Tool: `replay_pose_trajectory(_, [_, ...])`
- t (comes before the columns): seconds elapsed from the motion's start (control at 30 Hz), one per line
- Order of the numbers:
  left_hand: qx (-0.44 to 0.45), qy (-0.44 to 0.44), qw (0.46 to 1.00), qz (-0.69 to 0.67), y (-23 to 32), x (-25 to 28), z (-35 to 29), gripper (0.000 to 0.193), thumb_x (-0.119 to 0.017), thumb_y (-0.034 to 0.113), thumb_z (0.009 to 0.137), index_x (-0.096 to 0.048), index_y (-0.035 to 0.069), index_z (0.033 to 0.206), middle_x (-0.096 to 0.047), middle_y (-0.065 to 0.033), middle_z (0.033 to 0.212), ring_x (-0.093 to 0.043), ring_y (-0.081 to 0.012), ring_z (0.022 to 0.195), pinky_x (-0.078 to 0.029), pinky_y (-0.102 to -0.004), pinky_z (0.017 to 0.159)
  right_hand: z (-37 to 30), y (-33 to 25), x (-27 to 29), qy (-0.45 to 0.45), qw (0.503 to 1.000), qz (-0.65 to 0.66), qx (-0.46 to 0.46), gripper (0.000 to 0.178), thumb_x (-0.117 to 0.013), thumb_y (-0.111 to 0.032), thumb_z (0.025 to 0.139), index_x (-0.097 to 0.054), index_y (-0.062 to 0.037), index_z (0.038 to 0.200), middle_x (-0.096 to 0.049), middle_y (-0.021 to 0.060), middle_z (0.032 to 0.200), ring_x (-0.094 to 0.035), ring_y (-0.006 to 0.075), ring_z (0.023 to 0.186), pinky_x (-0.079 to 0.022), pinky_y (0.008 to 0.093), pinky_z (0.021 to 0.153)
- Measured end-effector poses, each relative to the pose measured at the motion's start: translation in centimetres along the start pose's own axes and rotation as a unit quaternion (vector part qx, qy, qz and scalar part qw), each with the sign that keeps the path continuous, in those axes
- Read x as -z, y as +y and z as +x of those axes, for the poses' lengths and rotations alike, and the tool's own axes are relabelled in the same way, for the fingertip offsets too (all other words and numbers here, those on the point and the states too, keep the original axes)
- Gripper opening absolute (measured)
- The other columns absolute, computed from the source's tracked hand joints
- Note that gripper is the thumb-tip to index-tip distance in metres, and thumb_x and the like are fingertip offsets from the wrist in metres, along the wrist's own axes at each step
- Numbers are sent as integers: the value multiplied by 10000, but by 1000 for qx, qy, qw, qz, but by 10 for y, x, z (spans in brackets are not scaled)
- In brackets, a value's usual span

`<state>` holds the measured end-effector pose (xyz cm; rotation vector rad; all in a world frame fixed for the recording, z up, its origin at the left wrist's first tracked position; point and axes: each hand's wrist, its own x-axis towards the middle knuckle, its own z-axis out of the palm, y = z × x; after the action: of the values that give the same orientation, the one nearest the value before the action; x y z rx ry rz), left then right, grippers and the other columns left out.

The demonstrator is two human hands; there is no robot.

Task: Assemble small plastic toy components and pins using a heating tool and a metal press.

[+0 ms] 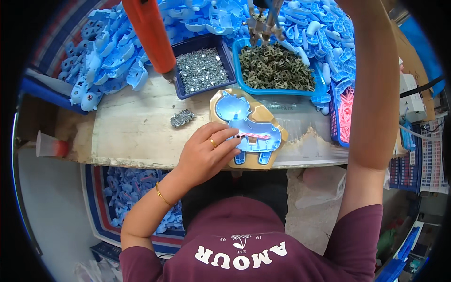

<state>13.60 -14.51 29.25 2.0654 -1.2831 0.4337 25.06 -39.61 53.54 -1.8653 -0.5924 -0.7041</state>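
Observation:
A blue animal-shaped plastic toy shell [249, 127] lies in a tan jig [256, 160] at the front edge of the worktable. A pink strip [256, 136] sits inside the shell. My left hand [209, 152], wearing a ring and a bracelet, rests on the shell's left side, and its fingertips press down where the pink strip ends. My right forearm [376, 94] reaches up and out past the top edge, so that hand is hidden. An orange power screwdriver [150, 33] hangs tip-down above the table's left part.
Behind the jig stand a dark blue tray of small screws [202, 70] and a light blue tray of olive metal parts [275, 68]. A metal tool [263, 23] hangs above it. Blue shells [108, 51] are piled at the back, with pink parts [346, 113] at right and loose screws [183, 117].

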Motion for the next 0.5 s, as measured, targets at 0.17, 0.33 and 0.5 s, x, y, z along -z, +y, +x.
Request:
replay_pose_trajectory(0.17, [-1, -24, 1000, 10, -2, 2, -12, 402, -823, 185, 771, -683, 120, 1142, -640, -64, 1265, -618, -297, 1122, -542, -427, 947, -22, -12, -18, -67, 995, 78, 9, 570, -715, -361, 949, -567, -6, 1369, -646, -8, 953, -626, 71, 798, -509, 202, 739])
replay_pose_trajectory(0.33, [-10, -66, 998, 20, -1, -1, -13, 476, -827, 266, 774, -650, 171, 1206, -558, -98, 1382, -554, -326, 1247, -490, -482, 1040, -75, -15, -41, -42, 962, 248, 110, 210, -603, -116, 937, -630, 37, 1078, -599, 155, 874, -629, 207, 761, -576, 360, 765])
replay_pose_trajectory(0.5, [-9, -74, 996, 52, -4, -4, -19, 483, -817, 320, 788, -643, 183, 1217, -546, -121, 1380, -522, -339, 1298, -444, -504, 1098, -95, -53, -69, 64, 971, 216, -82, 309, -615, -107, 891, -571, 37, 1161, -611, 129, 817, -609, 161, 607, -545, 286, 600])
